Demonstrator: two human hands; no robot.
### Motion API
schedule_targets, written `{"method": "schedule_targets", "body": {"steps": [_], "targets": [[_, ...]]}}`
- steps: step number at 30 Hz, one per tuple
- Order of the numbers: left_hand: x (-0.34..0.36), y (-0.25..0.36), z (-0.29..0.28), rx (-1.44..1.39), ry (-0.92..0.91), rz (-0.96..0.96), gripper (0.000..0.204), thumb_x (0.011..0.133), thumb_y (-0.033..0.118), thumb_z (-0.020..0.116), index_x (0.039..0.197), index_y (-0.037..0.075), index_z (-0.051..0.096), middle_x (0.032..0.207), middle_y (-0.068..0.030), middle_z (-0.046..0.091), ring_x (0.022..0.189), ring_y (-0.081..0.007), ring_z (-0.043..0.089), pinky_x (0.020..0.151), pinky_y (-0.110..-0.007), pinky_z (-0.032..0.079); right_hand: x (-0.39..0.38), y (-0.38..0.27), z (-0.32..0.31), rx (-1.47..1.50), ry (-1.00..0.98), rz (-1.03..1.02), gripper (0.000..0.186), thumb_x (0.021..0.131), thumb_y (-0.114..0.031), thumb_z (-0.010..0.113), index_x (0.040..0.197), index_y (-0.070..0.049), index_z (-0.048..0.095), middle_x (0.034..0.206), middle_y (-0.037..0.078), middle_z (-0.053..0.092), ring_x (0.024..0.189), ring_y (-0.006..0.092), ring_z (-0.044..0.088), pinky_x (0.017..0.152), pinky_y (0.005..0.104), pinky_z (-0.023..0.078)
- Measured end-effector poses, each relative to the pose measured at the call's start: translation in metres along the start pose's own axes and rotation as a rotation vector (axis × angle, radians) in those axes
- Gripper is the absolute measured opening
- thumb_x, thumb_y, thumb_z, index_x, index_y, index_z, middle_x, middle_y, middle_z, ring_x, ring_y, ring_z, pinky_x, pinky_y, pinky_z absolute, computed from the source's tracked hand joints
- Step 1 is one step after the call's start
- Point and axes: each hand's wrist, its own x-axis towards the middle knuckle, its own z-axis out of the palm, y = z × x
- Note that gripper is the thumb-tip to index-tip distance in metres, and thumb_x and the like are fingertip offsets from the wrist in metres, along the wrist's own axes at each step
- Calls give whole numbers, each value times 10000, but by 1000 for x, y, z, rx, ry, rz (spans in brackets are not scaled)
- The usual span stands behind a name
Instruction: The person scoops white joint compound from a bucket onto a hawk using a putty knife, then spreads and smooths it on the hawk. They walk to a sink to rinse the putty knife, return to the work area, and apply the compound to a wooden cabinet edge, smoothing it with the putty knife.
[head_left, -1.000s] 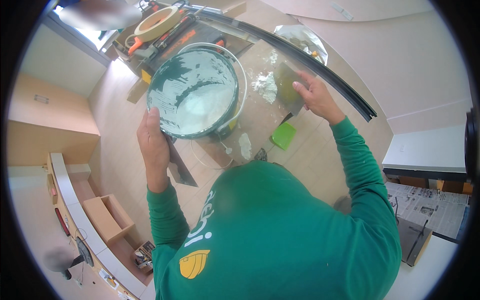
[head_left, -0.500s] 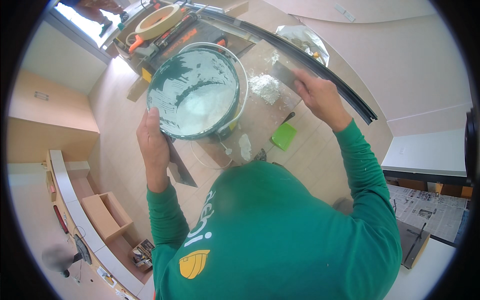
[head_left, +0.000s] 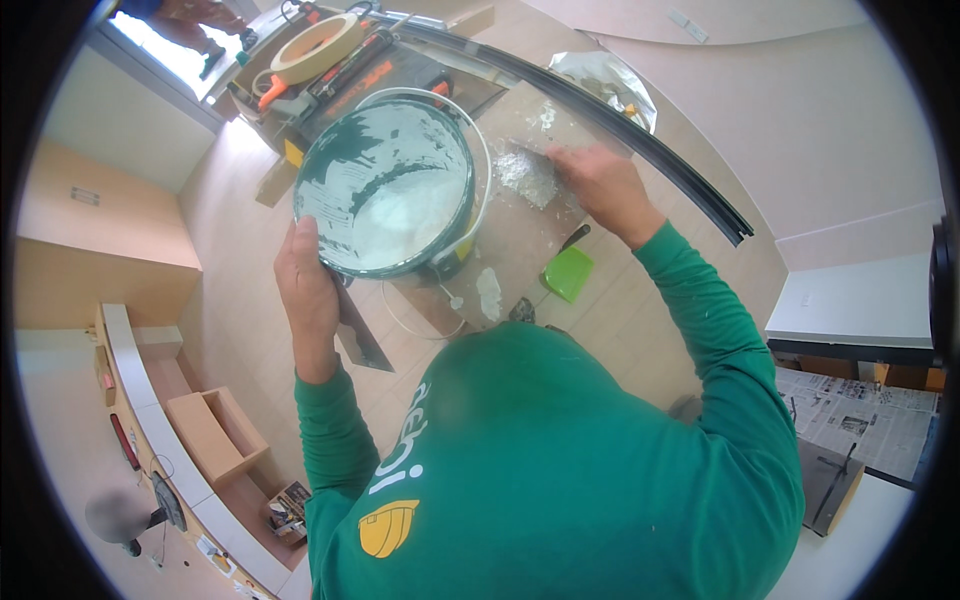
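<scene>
My left hand point(head_left: 306, 275) is closed around a metal scraper point(head_left: 363, 340), whose blade hangs downward, and rests against the rim of a dark green bucket point(head_left: 345, 150). Pale, creamy material coats the bucket's inside and lies in its bottom. My right hand point(head_left: 600, 190) grips a putty knife, seen nearly edge-on and mostly hidden by my fingers, at a heap of white powder point(head_left: 525, 178) on the dusty board point(head_left: 530, 232) right of the bucket. A second white smear point(head_left: 490, 292) is on that board nearer me.
Tape roll point(head_left: 315, 50) and tools lie behind the bucket. A long black rail point(head_left: 690, 188) runs along the right. A green dustpan point(head_left: 568, 275) lies on the floor. Another person's legs point(head_left: 205, 25) show at upper left. A wooden box point(head_left: 210, 430) and newspapers point(head_left: 860, 410) are beside me.
My right hand has moved leftward with the putty knife onto the powder heap, and its blade has turned. My left hand is unchanged. The other person's legs are now visible.
</scene>
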Motion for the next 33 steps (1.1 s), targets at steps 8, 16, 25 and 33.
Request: {"method": "schedule_targets", "body": {"steps": [8, 16, 25, 33], "targets": [[-2, 5, 16, -98, 125, 18, 419, 1101, 346, 442, 1069, -11, 658, 825, -20, 629, 624, -77, 524, 537, -236, 403, 1, 9, -18, -2, -117, 27, 366, 898, -91, 569, 1234, -197, 668, 883, 31, 676, 848, 256, 642, 662, 394, 548], [0, -3, -6, -37, 17, -47, 501, 1107, 376, 446, 1283, -73, 582, 1142, -120, 699, 943, -143, 692, 775, -268, 558, 20, 17, 4, 98, 8, -128, 379, 873, -81, 605, 1220, -207, 688, 911, -2, 693, 867, 244, 643, 693, 383, 555], [-1, 4, 4, 62, 78, 10, 404, 1090, 317, 466, 1013, -30, 658, 828, -86, 658, 690, -147, 573, 636, -303, 467, 10, 25, -48, 284, 75, 131, 265, 960, -158, 627, 1219, -142, 682, 913, 87, 684, 836, 283, 639, 712, 370, 529], [-24, 63, 41, 595, 25, 174, 598, 969, 382, 618, 1426, 4, 541, 891, -315, 698, 805, -446, 713, 741, -479, 572, 39, -2, -164, 964, 152, 425, 327, 1059, -238, 575, 1292, -15, 627, 1018, -29, 641, 892, 48, 559, 783, 192, 435]]}}
